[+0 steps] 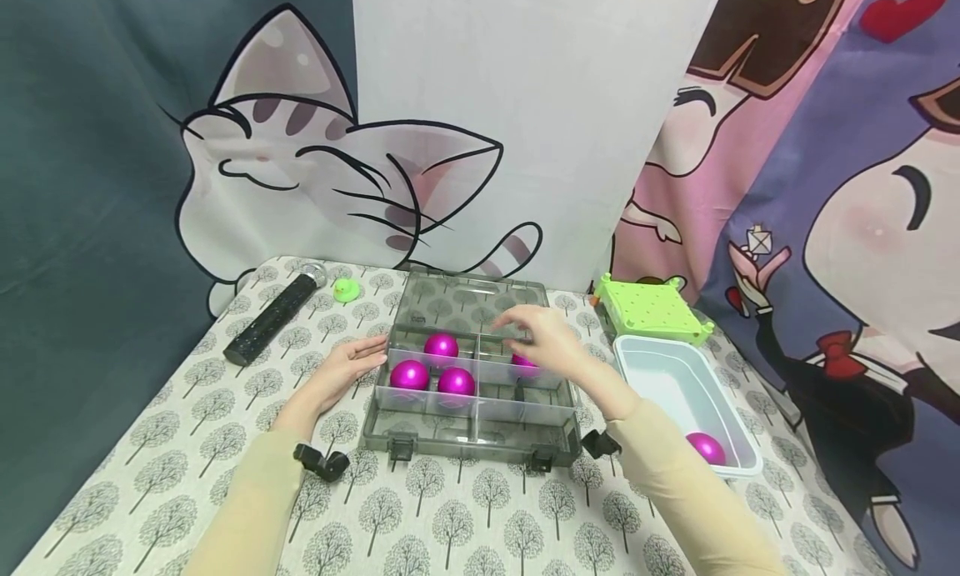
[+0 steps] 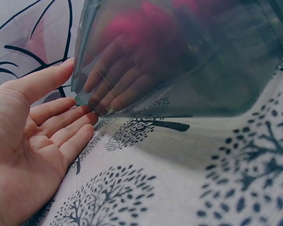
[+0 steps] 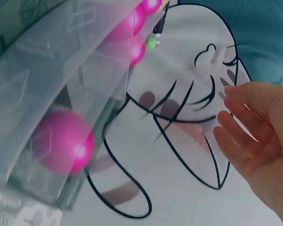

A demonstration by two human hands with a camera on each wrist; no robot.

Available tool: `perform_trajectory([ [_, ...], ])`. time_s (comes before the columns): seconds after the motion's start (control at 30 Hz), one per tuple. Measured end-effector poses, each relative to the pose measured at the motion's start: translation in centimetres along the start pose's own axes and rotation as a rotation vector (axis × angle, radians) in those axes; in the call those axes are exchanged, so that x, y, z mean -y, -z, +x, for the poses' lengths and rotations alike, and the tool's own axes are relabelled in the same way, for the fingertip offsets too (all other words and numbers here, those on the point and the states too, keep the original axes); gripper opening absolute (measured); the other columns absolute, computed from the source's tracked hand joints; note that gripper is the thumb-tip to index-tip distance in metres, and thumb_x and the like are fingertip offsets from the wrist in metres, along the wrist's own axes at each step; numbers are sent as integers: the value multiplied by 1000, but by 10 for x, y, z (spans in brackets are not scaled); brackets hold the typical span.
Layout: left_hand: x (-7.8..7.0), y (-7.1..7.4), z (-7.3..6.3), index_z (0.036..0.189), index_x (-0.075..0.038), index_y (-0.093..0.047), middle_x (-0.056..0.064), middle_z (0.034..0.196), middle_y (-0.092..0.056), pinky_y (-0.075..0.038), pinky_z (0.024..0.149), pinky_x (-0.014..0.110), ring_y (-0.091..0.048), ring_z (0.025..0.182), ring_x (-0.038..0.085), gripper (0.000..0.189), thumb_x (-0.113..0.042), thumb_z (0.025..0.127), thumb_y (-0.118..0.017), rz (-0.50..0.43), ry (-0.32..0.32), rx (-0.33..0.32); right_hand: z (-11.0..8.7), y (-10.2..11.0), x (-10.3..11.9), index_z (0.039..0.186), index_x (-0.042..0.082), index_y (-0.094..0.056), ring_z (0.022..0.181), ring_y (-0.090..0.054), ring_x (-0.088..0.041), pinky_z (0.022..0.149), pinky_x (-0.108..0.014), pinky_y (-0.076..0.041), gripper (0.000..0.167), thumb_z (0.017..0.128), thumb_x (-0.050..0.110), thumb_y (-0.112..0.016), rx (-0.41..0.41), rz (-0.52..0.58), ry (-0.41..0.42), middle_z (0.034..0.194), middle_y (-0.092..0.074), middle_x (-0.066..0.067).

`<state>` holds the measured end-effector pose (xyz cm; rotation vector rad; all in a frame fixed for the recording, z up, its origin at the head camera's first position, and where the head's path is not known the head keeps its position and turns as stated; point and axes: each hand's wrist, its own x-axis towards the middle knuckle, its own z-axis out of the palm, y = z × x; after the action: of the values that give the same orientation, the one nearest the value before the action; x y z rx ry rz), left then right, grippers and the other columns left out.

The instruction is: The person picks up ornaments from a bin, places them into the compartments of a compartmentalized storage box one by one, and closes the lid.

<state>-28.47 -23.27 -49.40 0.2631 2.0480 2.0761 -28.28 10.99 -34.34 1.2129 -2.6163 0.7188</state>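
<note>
A grey see-through divided box point(image 1: 431, 451) lies with its lid point(image 1: 472, 301) laid back. In its left half, one shiny magenta ball point(image 1: 441, 348) sits in the back row and two more magenta balls point(image 1: 409, 377) in the middle row. Another magenta ball point(image 3: 66, 142) is in the right half, partly hidden in the head view. Above that one hovers my right hand point(image 1: 551, 338), fingers loosely bent and nothing between them. My left hand point(image 1: 348, 372) is at the box's left side, its fairly straight fingertips against the edge in the left wrist view.
On the right, a pale blue tub point(image 1: 637, 368) contains one magenta ball point(image 1: 705, 448). Behind it stands a lime-green perforated rack point(image 1: 648, 309). A black microphone point(image 1: 273, 318) and a small green duck point(image 1: 346, 290) lie back left. Printed curtains hang behind the table.
</note>
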Motion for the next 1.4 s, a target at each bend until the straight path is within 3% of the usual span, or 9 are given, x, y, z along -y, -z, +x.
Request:
perform_trajectory([
  [0.3,-1,-2,-1,148,11,-25,29,156,-25,-20,123,44,-25,146,40,65,-11,96,-57,11,5,4,-22,35,-25,103,2,-70,99,-68,-30,84,-42,-62,25,79,-6,-70,-140,-93,-22,104,-73,-13],
  [0.57,-1,-1,-1,148,11,-26,29,155,-26,-21,122,43,-26,146,40,65,-12,96,-57,11,4,-1,-48,59,-51,102,-5,-68,95,-67,-38,84,-50,-60,21,81,-7,-68,-130,-75,-177,104,-71,-22],
  [0.93,0,-1,-1,148,11,-25,29,156,-25,-21,122,43,-25,146,40,65,-12,96,-57,19,-1,4,-89,82,-90,95,-5,-68,90,-68,-39,82,-53,-60,14,81,-6,-68,20,-107,-318,93,-71,-21],
  [1.17,-2,-1,-1,148,11,-25,28,156,-25,-22,122,42,-25,146,39,65,-11,96,-57,13,3,-5,-102,94,-100,90,-5,-69,79,-67,-28,76,-48,-58,15,77,0,-73,150,-152,-369,83,-71,-15],
  [1.4,-2,-2,-1,148,11,-25,28,156,-25,-21,122,42,-25,146,39,65,-10,96,-57,1,1,-3,-113,100,-110,99,-12,-66,86,-68,-36,76,-43,-62,33,74,8,-78,338,-72,-429,93,-70,-23],
])
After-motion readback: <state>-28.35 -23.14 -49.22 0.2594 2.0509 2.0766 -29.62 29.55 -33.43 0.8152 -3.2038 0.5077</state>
